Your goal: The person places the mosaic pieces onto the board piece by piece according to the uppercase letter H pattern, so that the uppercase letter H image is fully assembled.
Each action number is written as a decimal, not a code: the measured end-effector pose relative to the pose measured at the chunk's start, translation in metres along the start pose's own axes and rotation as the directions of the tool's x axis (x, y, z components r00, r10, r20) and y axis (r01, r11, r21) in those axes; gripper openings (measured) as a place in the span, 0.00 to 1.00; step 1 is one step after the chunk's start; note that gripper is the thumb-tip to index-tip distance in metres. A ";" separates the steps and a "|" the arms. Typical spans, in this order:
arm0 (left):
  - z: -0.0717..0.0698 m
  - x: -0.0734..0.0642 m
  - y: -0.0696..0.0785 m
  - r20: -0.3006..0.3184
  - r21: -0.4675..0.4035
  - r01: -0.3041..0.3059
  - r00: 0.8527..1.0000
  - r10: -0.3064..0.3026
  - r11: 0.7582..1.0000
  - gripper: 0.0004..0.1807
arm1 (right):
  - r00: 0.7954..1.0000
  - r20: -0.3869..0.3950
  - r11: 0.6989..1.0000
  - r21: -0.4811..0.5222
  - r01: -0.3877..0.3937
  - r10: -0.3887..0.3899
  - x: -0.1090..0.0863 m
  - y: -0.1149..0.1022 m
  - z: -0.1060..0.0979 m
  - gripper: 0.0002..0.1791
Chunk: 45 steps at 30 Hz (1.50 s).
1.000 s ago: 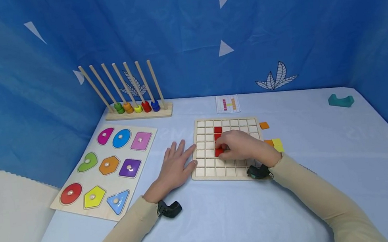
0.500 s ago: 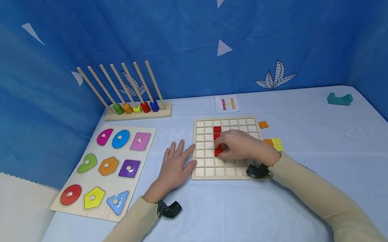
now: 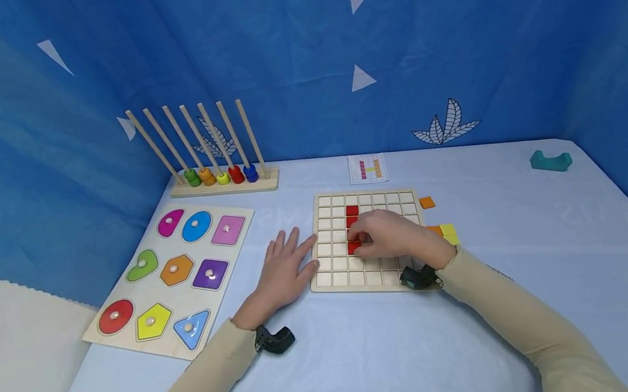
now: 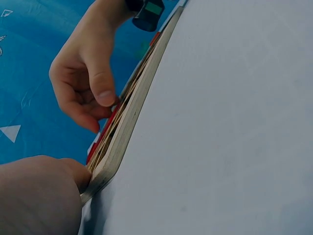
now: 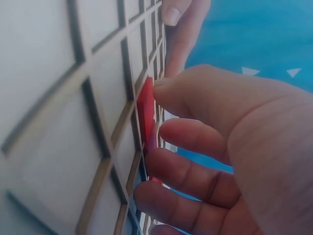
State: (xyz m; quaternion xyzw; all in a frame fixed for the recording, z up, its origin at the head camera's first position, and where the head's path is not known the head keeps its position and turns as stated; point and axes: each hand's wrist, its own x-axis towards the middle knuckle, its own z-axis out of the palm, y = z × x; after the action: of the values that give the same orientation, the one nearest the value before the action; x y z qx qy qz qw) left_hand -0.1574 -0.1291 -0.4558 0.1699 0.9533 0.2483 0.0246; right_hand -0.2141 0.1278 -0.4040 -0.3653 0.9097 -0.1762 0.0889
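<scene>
A wooden grid board (image 3: pixel 339 279) lies in the middle of the table, with red square tiles (image 3: pixel 352 210) in one column of its cells. Over that column my right hand (image 3: pixel 385 234) is bent down, thumb and fingertips pinching a red tile (image 3: pixel 354 247) at a cell. The right wrist view shows this red tile (image 5: pixel 146 111) beside the thumb tip, the other fingers curled. My left hand (image 3: pixel 283 269) lies spread on the table, its thumb and index finger touching the board's left edge. In the left wrist view, the board's edge (image 4: pixel 132 117) runs up from the left hand (image 4: pixel 44 191).
Orange tiles (image 3: pixel 427 202) and yellow tiles (image 3: pixel 449 234) lie right of the board. Behind it is a pattern card (image 3: pixel 368 169). A shape puzzle (image 3: pixel 227 303) and a peg stand with rings (image 3: pixel 226 186) stand left. A teal block (image 3: pixel 551 161) sits at far right.
The head view shifts very slightly. Both hands, the board and the tiles stay in the same places.
</scene>
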 end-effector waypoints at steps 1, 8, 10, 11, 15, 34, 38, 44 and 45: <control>0.000 0.000 0.000 0.000 0.000 0.000 1.000 0.000 1.000 0.31 | 1.000 -0.002 1.000 0.001 -0.009 0.009 0.000 0.000 -0.001 0.12; 0.000 0.000 0.000 -0.006 -0.003 0.001 1.000 -0.001 1.000 0.31 | 0.994 -0.068 0.996 0.029 -0.079 0.081 0.000 0.008 -0.006 0.14; 0.000 0.000 0.001 -0.006 -0.005 0.001 1.000 -0.001 1.000 0.31 | 0.990 -0.105 0.996 0.018 -0.093 0.094 0.001 0.012 -0.005 0.17; 0.000 0.000 0.001 -0.004 -0.004 0.001 1.000 -0.001 1.000 0.31 | 0.987 -0.120 0.995 0.014 -0.103 0.104 0.001 0.014 -0.005 0.18; 0.000 0.000 0.000 -0.005 -0.003 -0.001 1.000 0.001 1.000 0.31 | 0.981 -0.146 0.991 -0.016 -0.135 0.131 0.001 0.018 -0.004 0.24; 0.002 0.000 -0.002 -0.010 -0.003 -0.009 1.000 0.009 1.000 0.31 | 0.986 -0.095 0.989 -0.028 -0.143 0.140 0.001 0.025 -0.001 0.25; 0.003 0.000 -0.002 0.008 0.011 0.003 1.000 -0.003 1.000 0.32 | 0.988 -0.101 0.991 -0.048 -0.122 0.117 -0.002 0.028 -0.003 0.24; 0.003 0.000 -0.004 0.018 0.005 0.007 1.000 -0.007 1.000 0.32 | 0.985 -0.096 0.987 -0.060 -0.150 0.143 -0.017 0.036 -0.015 0.26; 0.003 0.000 -0.004 0.019 0.007 0.007 1.000 -0.007 1.000 0.32 | 0.983 -0.096 0.985 -0.058 -0.162 0.156 -0.021 0.038 -0.018 0.26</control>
State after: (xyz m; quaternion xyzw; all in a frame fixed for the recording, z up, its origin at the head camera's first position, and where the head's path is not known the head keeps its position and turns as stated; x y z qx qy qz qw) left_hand -0.1581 -0.1306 -0.4603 0.1687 0.9545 0.2435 0.0339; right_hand -0.2284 0.1722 -0.4013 -0.2859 0.9443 -0.1553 0.0489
